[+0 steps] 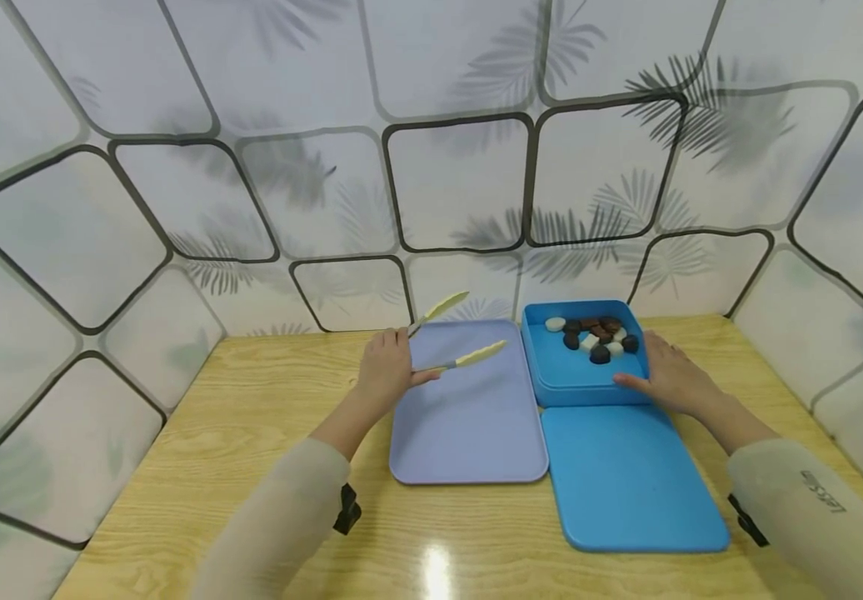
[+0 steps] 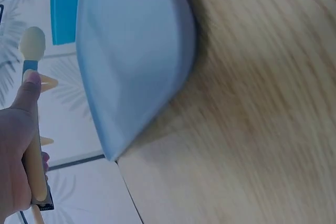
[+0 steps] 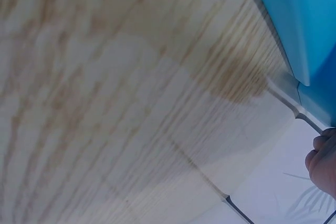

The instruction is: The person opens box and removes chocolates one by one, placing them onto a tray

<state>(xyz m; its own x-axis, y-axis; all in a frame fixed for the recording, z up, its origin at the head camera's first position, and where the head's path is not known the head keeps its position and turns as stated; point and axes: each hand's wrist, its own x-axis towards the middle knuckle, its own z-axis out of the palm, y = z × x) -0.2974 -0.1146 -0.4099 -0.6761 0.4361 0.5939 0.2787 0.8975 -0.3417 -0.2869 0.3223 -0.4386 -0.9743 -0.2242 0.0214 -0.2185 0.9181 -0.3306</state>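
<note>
In the head view my left hand (image 1: pixel 386 364) grips yellow-tipped tongs (image 1: pixel 481 353) by the handle. The tongs' two arms stand spread apart above the lilac tray (image 1: pixel 469 450), with nothing between their tips. The left wrist view shows my thumb pressed along the tongs' handle (image 2: pixel 34 166). My right hand (image 1: pixel 675 375) holds the right side of an open blue box (image 1: pixel 581 396), its thumb lying over the near right corner. Several dark, brown and white pieces (image 1: pixel 600 354), chocolate-like, lie in the box. In the right wrist view only part of that hand (image 3: pixel 324 163) appears.
A flat blue lid or tray (image 1: pixel 634 483) lies in front of the box, right of the lilac tray. Everything stands on a wood-grain table (image 1: pixel 251 433). A patterned cloth wall (image 1: pixel 454 183) rises behind and at both sides.
</note>
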